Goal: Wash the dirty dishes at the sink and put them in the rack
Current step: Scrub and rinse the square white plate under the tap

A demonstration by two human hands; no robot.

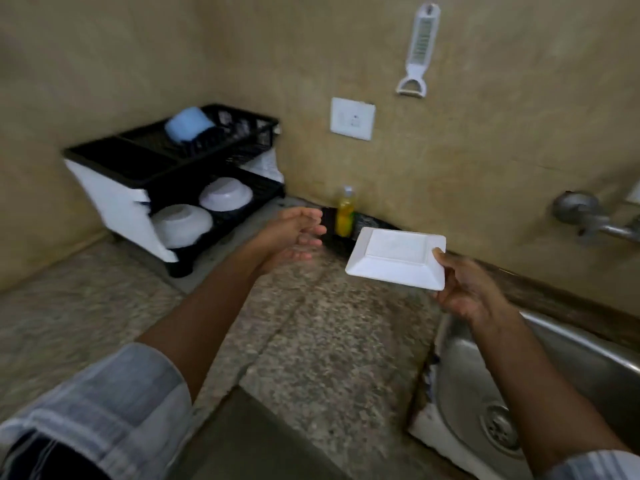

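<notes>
My right hand (465,289) pinches the near right corner of a square white plate (394,259), holding it upside down above the granite counter just left of the steel sink (460,382). My left hand (294,237) hovers empty with relaxed, outstretched fingers to the left of the plate, apart from it. A black and white two-tier dish rack (114,192) stands in the far left corner. Its top tier holds a blue cup (188,123) and its lower tier holds two upturned white bowls (225,194).
A yellow dish soap bottle (345,213) stands against the wall behind the plate. A metal tap (588,216) juts from the wall at right. A white socket plate (352,118) and a hanging peeler (417,53) are on the wall. The granite counter (311,341) spreads between rack and sink.
</notes>
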